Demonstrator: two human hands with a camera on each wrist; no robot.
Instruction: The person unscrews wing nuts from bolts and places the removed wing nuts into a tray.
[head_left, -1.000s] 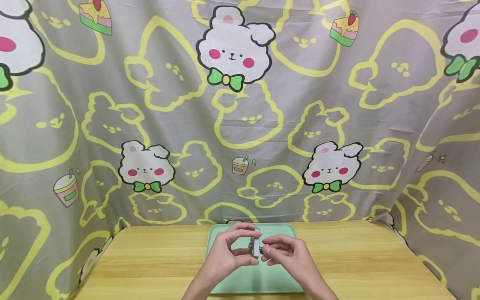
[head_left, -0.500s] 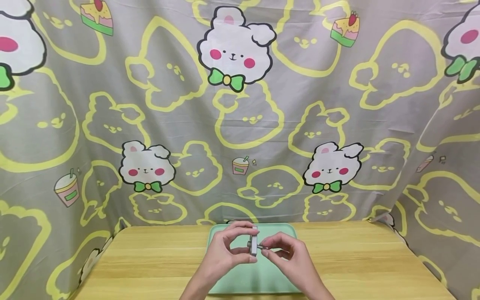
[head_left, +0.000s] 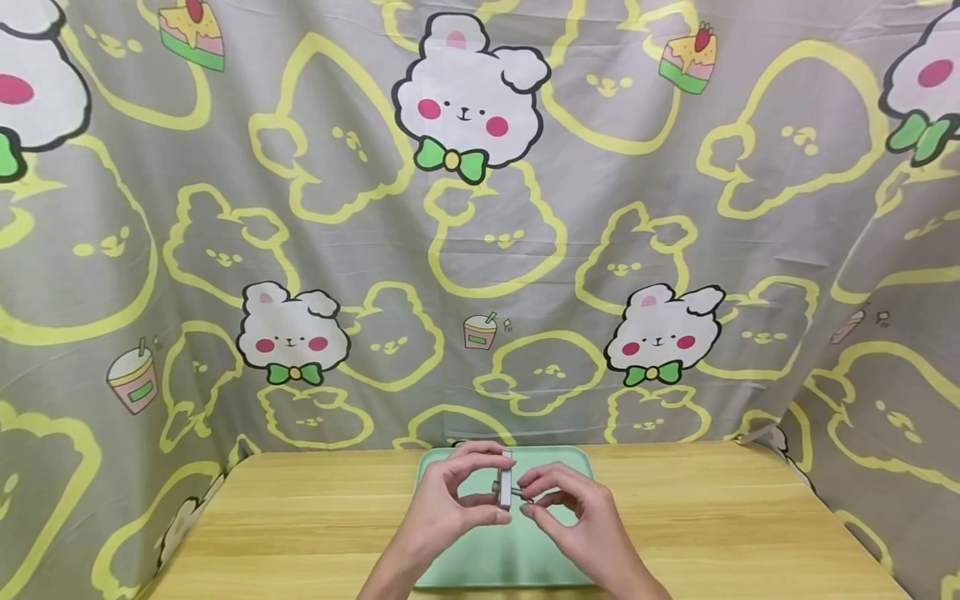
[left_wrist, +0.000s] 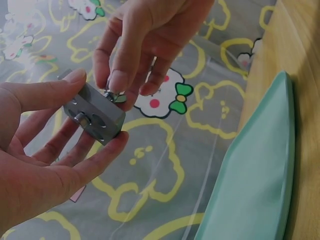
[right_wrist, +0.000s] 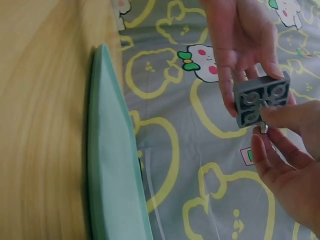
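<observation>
My left hand [head_left: 445, 500] grips a grey square block [head_left: 506, 483] by its edges, thumb on one side and fingers on the other. The block [left_wrist: 95, 112] has round holes, and a short metal stud [left_wrist: 82, 119] protrudes from the face seen in the left wrist view. Its other face, in the right wrist view, is hollowed with round rings. My right hand [head_left: 581, 508] pinches a thin metal rod [head_left: 517, 492] at the middle of that hollowed face. The rod's end [right_wrist: 263, 128] shows below my right thumb. Fingers hide the rest of it, so its exact kind is unclear.
A light green tray [head_left: 517, 554] lies on the wooden table [head_left: 315, 517] beneath both hands. Patterned grey cloth [head_left: 480, 250] hangs behind the table and at both sides.
Both hands and the block have drifted slightly left. My right fingers have shifted at the rod, and more of it shows beside the block than a second ago.
</observation>
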